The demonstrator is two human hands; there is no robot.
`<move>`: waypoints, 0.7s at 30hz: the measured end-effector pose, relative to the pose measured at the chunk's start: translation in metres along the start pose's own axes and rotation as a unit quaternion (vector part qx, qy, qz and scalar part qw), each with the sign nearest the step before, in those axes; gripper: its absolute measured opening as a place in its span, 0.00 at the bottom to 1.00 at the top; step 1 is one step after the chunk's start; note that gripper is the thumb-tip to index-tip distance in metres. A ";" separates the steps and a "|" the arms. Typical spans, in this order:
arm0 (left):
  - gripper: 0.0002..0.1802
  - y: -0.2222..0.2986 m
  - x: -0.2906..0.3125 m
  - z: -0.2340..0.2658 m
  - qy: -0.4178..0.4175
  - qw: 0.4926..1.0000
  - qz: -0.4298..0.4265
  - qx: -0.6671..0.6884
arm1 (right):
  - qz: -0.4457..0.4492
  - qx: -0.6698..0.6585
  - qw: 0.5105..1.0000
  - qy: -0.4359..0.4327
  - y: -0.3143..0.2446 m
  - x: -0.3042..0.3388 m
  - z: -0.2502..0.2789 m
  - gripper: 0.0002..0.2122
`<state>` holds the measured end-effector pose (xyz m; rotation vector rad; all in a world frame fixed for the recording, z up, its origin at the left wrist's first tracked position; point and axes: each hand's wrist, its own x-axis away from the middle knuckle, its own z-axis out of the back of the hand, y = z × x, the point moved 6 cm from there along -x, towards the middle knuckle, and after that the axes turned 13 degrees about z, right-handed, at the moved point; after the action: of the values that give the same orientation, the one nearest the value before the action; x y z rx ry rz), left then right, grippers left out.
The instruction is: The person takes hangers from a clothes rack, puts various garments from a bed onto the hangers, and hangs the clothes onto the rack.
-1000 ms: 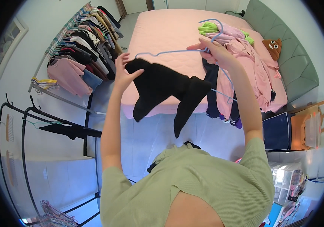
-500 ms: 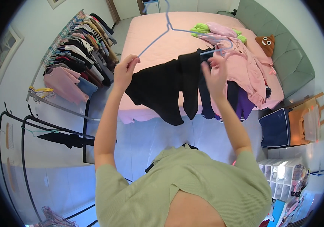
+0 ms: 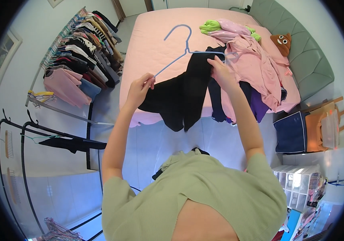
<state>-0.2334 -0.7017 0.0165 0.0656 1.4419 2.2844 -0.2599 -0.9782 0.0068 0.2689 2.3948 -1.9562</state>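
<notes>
Head view: black garment [image 3: 196, 76] hangs over the near edge of the pink bed [image 3: 156, 40], partly on the blue hanger [image 3: 186, 51]. I'd judge approx. half done: L side sits at hanger's end; R side prob. not fully on, tho that end is blurry against the pink clothes [image 3: 250, 60]. L hand [image 3: 139, 89] grip pinches hanger end + cloth btwn thumb & fingers; R hand [image 3: 221, 74] grip pinches garment's upper R edge. Hung clothes [image 3: 85, 52] line the rack; bed pile shows no hangers. Garment looks plain, soft, limp, w/ 2 flaps dangling.
</notes>
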 end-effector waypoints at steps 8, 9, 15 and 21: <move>0.08 -0.026 0.015 0.034 0.022 0.998 0.060 0.029 | -0.051 -0.165 0.984 0.053 0.021 0.001 0.066 0.09; 0.09 -0.027 0.015 0.039 0.034 0.996 0.068 0.036 | -0.029 -0.161 0.985 0.049 0.023 0.000 0.069 0.09; 0.14 -0.042 0.011 0.061 0.134 0.987 0.082 0.032 | 0.068 -0.222 0.971 0.063 0.030 -0.002 0.075 0.10; 0.14 -0.019 0.016 0.056 0.111 0.990 0.081 -0.040 | 0.415 0.395 0.790 0.219 -0.030 0.026 0.067 0.17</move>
<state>-0.2268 -0.6408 0.0222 -0.1045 1.4997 2.5468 -0.2957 -1.0464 0.0189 1.6048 0.9878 -2.3288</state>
